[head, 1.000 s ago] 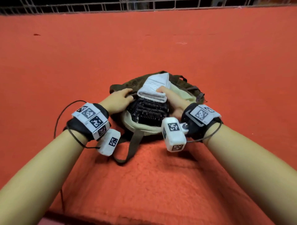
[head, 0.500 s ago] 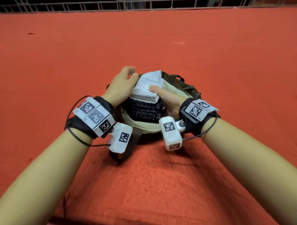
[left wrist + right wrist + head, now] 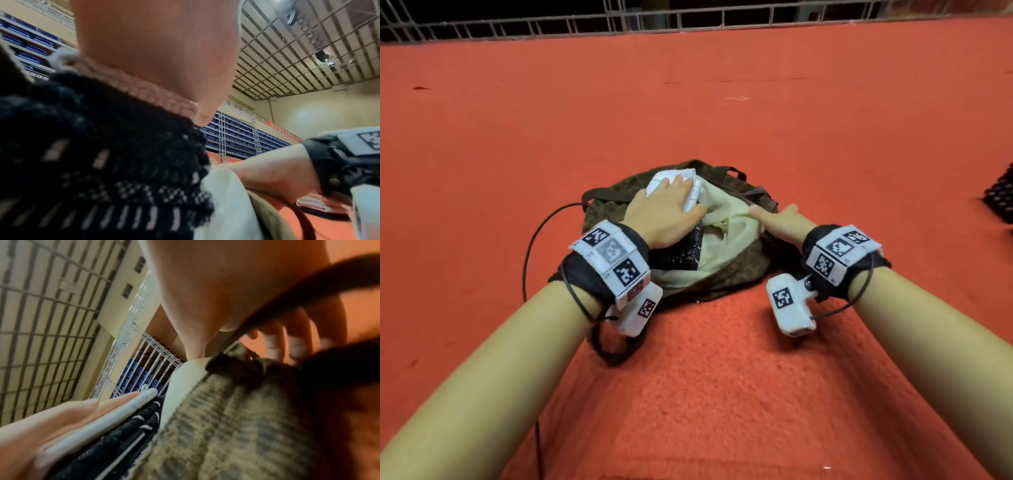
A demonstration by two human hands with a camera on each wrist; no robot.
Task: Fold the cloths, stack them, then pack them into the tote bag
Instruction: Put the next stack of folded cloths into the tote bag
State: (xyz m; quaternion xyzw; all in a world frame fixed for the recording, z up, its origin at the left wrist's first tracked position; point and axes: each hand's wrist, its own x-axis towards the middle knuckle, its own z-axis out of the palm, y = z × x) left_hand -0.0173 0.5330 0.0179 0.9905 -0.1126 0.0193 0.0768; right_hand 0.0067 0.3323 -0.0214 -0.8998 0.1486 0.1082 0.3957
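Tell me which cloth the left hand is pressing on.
The white cloth, top of the stack in the tote bag. The left hand lies flat on it; the black patterned cloth sits beneath, showing near the wrist.

cloths in tote bag | left hand on cloths | right hand apparently on bag's right rim

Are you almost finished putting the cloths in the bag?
Nearly. Done: the white folded cloth sits stacked on the black patterned cloth, both in the mouth of the olive camouflage tote bag. In hand: the left hand presses flat on the white cloth, while the right hand holds the bag's rim. Left: the stack still pokes out, and another dark patterned cloth lies at the far right.
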